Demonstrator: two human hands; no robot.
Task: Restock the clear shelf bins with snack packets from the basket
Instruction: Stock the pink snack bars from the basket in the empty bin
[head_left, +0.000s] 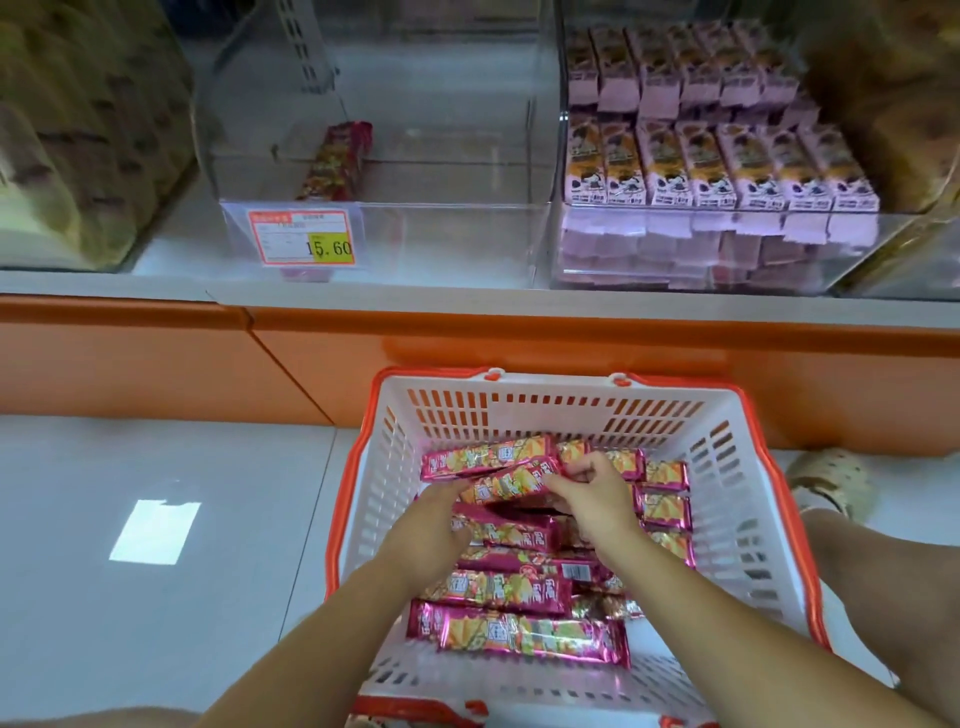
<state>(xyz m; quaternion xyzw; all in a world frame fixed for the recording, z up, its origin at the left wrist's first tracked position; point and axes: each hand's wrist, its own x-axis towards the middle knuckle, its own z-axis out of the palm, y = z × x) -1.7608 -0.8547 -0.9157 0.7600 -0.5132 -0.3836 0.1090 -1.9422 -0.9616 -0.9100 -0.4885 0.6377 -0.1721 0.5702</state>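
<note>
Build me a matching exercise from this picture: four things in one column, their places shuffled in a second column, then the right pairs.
Things
1. price tag
2. lilac boxes
3. red snack packets
4. basket

Places
A. on the floor below the shelf
B. on the front of the nearly empty clear bin
C. in rows in the right clear bin
D. heaped inside the basket

Pairs: 1-B, 2-C, 3-D, 4-A
</note>
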